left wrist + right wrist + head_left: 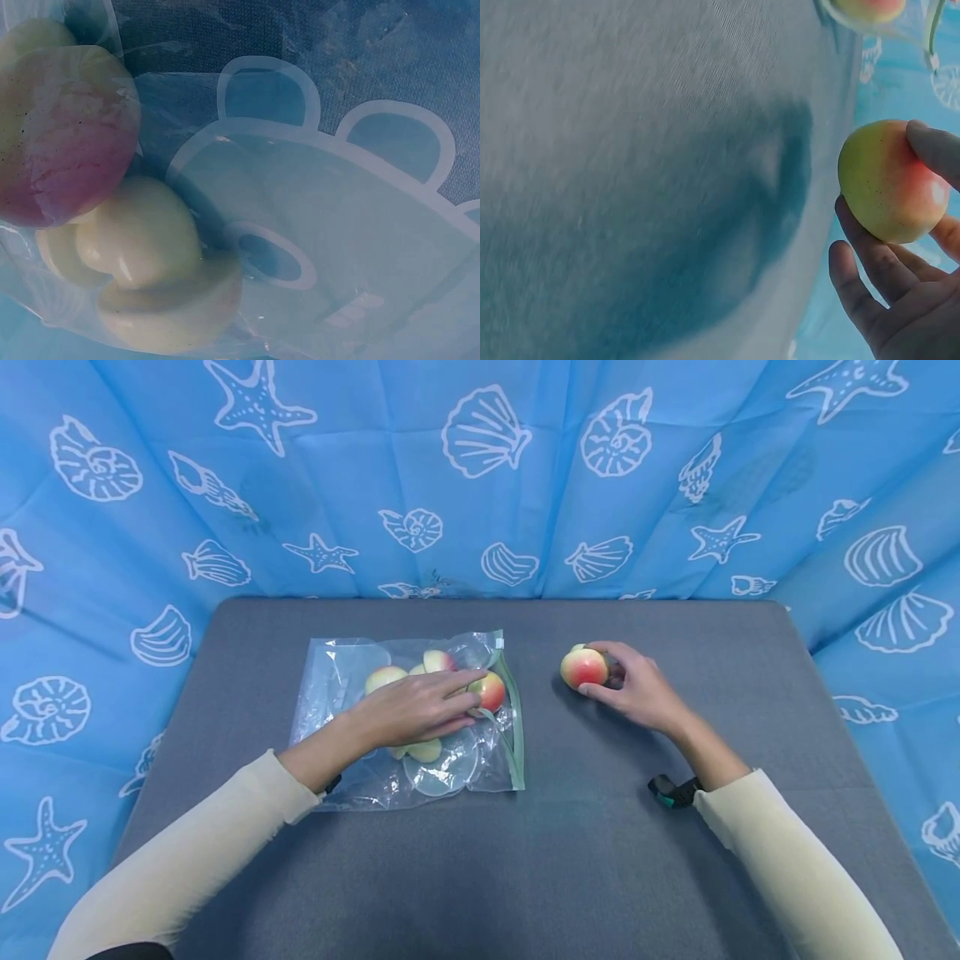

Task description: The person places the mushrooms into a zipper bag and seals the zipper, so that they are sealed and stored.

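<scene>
My left hand [431, 703] lies over a clear zip bag [330, 668], its fingers pinching the upper layer near the green-edged mouth. Beside those fingertips, a red-and-yellow apple [491, 692] sits just inside the opening. More pale and reddish fruit-like pieces [139, 232] fill the bag, partly covered by this hand in the head view. To the right, my right hand [637, 687] grips another red-and-yellow apple [889, 180] between thumb and fingers. In the right wrist view that apple shows a speckled yellow-green side, and the bag's mouth appears at the top.
A dark grey cloth covers the table [570, 877]. Blue curtains [540, 510] printed with white shells and starfish hang behind it and along both sides. The bag carries a pale bear-like print [315, 195].
</scene>
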`<state>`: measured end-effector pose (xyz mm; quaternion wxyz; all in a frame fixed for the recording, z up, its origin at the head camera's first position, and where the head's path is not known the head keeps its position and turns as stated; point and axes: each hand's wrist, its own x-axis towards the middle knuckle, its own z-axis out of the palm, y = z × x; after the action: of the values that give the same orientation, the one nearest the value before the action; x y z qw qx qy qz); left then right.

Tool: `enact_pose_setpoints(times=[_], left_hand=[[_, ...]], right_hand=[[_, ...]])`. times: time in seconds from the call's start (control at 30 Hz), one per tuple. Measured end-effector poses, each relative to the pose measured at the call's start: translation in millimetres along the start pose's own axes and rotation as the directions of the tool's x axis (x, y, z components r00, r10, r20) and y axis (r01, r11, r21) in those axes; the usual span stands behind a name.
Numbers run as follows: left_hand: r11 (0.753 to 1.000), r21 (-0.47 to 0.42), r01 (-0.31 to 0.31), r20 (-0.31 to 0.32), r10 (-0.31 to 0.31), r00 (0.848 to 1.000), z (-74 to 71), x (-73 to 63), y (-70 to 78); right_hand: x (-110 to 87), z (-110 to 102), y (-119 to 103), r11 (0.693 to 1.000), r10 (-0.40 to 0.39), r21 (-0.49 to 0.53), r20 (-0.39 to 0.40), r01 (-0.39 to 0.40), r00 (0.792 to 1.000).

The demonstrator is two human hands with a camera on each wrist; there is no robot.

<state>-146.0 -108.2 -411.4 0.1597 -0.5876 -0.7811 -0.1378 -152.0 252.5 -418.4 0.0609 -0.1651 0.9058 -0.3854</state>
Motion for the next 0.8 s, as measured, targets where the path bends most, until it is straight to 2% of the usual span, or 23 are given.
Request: enact_pose_setpoints(times=[0.37,0.57,0.8], left_hand=[[1.000,0.005,0.002,0.004,-0.002,1.000,-1.3,-0.2,0.3],[1.000,0.003,-0.011,0.004,0.011,1.000,0.0,-1.5,-0.8],[1.000,0.011,-0.003,0.010,0.003,1.000,0.2,-2.0,-0.4]], right_hand=[[-1.8,16,-23,0.994,-0.107,0.019,0.086,0.106,0.991],[-4.8,23,-33,0.987,-0.153,0.070,0.173,0.143,0.973],[-5.7,32,-37,0.975,-0.212,0.111,0.216,0.192,0.953]])
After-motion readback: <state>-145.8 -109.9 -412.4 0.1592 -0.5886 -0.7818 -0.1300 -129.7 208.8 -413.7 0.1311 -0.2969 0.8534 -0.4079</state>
